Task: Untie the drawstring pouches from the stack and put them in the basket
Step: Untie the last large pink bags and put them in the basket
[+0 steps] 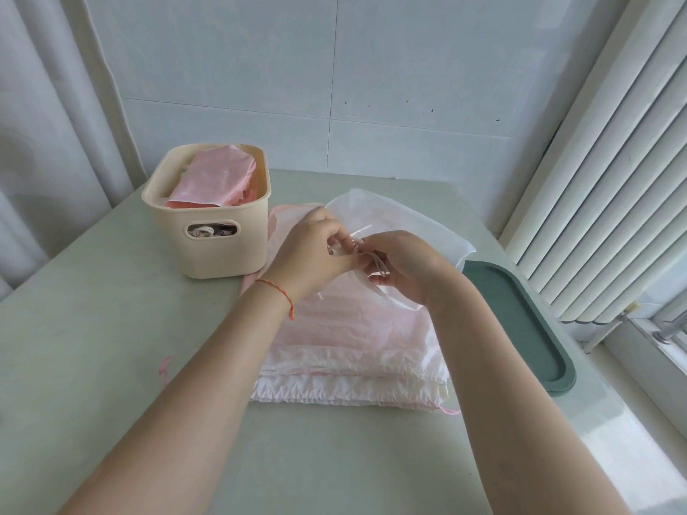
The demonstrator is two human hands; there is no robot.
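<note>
I see the white pouch lifted over the stack of pouches mid-desk, its long axis running from the gathered mouth at my hands toward the far right corner. My left hand and right hand both pinch its drawstring, fingers curled tight, wrists angled inward, forearms reaching from the near edge. The basket sits by the far left edge of the desk.

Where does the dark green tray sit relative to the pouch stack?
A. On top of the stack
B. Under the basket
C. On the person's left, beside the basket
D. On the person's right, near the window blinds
D: the tray lies right of the stack, toward the blinds; the basket is on the left.
</note>
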